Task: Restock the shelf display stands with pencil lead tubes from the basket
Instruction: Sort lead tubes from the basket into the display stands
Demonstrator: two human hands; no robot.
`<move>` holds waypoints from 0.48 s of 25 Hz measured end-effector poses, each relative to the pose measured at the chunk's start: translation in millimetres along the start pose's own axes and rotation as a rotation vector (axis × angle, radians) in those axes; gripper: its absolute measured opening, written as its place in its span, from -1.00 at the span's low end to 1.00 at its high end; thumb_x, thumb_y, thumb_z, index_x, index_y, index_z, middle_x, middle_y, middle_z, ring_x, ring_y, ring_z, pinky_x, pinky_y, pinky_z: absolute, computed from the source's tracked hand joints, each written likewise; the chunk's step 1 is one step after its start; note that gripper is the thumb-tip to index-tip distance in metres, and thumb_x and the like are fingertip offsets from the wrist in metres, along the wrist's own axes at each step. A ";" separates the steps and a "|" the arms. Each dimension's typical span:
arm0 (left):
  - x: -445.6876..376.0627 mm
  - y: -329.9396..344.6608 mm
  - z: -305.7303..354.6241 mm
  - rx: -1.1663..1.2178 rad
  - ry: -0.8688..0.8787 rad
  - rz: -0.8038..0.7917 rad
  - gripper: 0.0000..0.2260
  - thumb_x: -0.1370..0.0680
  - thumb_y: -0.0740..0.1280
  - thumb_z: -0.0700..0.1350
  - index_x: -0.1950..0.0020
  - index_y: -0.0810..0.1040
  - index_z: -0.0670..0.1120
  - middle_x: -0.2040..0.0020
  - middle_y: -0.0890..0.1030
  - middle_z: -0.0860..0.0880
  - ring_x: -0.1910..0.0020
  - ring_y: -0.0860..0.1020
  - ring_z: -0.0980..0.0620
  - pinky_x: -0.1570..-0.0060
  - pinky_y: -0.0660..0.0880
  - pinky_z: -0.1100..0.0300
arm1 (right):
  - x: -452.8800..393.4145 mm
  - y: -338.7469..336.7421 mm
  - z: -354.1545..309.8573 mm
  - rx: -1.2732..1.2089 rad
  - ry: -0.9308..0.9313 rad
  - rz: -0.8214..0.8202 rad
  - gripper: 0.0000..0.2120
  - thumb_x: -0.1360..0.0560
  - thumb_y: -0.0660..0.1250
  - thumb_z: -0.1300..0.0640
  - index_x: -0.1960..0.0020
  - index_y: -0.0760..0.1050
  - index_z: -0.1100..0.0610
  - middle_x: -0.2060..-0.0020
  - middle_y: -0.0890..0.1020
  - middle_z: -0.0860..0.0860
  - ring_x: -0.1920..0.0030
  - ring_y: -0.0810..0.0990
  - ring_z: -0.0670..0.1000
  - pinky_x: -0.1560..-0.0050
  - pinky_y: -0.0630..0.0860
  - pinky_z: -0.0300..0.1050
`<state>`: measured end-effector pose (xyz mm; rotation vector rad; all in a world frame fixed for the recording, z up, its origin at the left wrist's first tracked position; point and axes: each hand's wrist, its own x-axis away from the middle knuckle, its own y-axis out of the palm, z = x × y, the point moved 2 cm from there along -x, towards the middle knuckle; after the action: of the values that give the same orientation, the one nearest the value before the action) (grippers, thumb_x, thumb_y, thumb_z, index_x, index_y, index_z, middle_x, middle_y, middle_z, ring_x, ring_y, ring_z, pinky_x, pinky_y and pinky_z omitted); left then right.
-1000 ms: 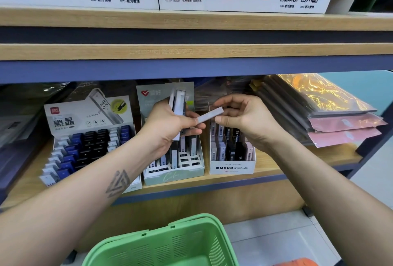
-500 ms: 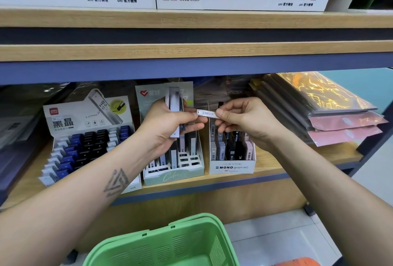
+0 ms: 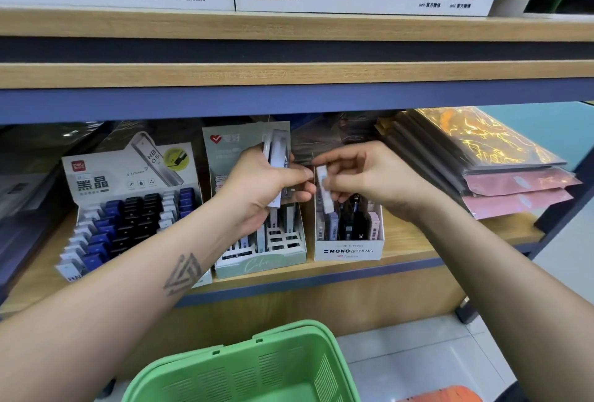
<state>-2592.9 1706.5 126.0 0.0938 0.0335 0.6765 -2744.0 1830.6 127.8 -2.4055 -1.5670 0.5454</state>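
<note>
R hand (image 3: 376,176) pinches one white lead tube (image 3: 324,191) betw thumb + fingertips, tube near upright, lower end hanging just above the left-rear slots of the MONO stand (image 3: 348,250). L hand (image 3: 266,189) grips a small bundle of spare tubes (image 3: 277,157), fingers curled round them, held in front of the green-grey stand (image 3: 260,265) at mid shelf. Both grips narrow and loaded, nothing free.

Layout: wooden shelf (image 3: 418,241) carries three stands along its front edge. Deli stand (image 3: 128,176) toward the left end, blue/black/white rows look mostly full. Green-grey stand in the middle, several empty cells visible at its front. MONO stand just right of it, tubes standing in it, some room at left. Foil sleeves (image 3: 501,157) stacked at the shelf's right end. Green basket (image 3: 250,366) below the shelf's front edge; can't see whether more tubes lie inside, interior mostly out of frame.

Step in hand, my read: seat the R-hand tube into a MONO slot.

How to do it well:
- get tube fully vertical before lowering; a tilted one prob catches neighbours
- aim for a gap, not on top of a standing tube; the slot under the tube is hidden by the tube itself, so go by feel
- match label/colour w/ adjacent row if readable; print too small for me to tell
- let go only once it bottoms out
- keep L bundle clear of the green-grey stand's header card, it sits v close

Risk: light cardboard stand may slide if pushed sideways.
</note>
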 end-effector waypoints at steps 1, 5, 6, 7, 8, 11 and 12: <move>-1.2 -0.4 0.4 0.016 -0.027 0.014 -0.90 -0.50 0.45 -0.38 0.01 0.60 -0.35 0.20 0.66 -0.24 0.35 0.63 -0.01 0.44 0.52 0.28 | 1.0 -7.9 -0.7 0.007 0.015 0.075 -0.73 -0.48 0.46 0.34 -0.14 0.64 0.12 0.19 0.72 0.11 0.23 0.70 0.08 0.15 0.64 -0.12; -5.9 -3.5 0.2 0.157 -0.176 0.029 -0.84 -0.54 0.41 -0.32 -0.10 0.53 -0.30 0.28 0.56 -0.17 0.46 0.46 0.06 0.59 0.34 0.33 | 9.7 -43.1 2.4 0.046 0.038 0.391 -0.86 -0.50 0.45 0.34 -0.05 0.64 0.22 0.19 0.73 0.17 0.23 0.72 0.13 0.18 0.68 -0.09; -6.8 -3.8 -0.2 0.200 -0.215 0.023 -0.83 -0.56 0.39 -0.31 -0.13 0.51 -0.28 0.29 0.56 -0.16 0.47 0.45 0.07 0.60 0.33 0.34 | 11.9 -48.3 3.5 0.061 0.034 0.439 -0.87 -0.50 0.46 0.33 -0.04 0.66 0.22 0.16 0.73 0.19 0.21 0.73 0.12 0.18 0.68 -0.14; -7.4 -3.3 -0.4 0.234 -0.248 0.011 -0.84 -0.57 0.37 -0.31 -0.13 0.49 -0.25 0.30 0.56 -0.16 0.48 0.46 0.07 0.60 0.34 0.35 | 13.1 -51.4 4.3 0.091 0.025 0.469 -0.87 -0.49 0.48 0.31 -0.03 0.67 0.20 0.15 0.73 0.18 0.20 0.73 0.09 0.19 0.66 -0.21; -7.4 -2.5 -0.7 0.258 -0.276 -0.007 -0.87 -0.58 0.35 -0.31 -0.11 0.49 -0.24 0.31 0.56 -0.16 0.48 0.46 0.08 0.60 0.35 0.37 | 13.1 -52.0 4.4 0.136 0.010 0.480 -0.87 -0.49 0.49 0.29 -0.02 0.69 0.16 0.14 0.74 0.13 0.20 0.73 0.05 0.19 0.64 -0.25; -6.2 -1.1 -1.8 0.280 -0.319 -0.061 -0.91 -0.60 0.30 -0.31 -0.08 0.53 -0.21 0.33 0.56 -0.13 0.47 0.46 0.11 0.58 0.36 0.39 | 5.7 -46.1 2.3 0.272 -0.053 0.465 -0.81 -0.48 0.51 0.26 -0.05 0.66 0.07 0.12 0.72 -0.04 0.11 0.70 -0.02 0.02 0.64 -0.16; -6.1 -1.5 -2.0 0.274 -0.320 -0.065 -0.90 -0.60 0.29 -0.31 -0.09 0.54 -0.21 0.33 0.56 -0.12 0.47 0.46 0.11 0.59 0.35 0.39 | 1.5 -44.7 1.6 0.305 -0.068 0.477 -0.79 -0.47 0.51 0.27 -0.07 0.65 0.07 0.11 0.70 -0.06 0.07 0.69 -0.04 -0.03 0.63 -0.14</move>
<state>-2596.9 1701.6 123.8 0.4621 -0.1786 0.5826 -2781.3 1850.2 142.9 -2.5274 -0.8395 0.8864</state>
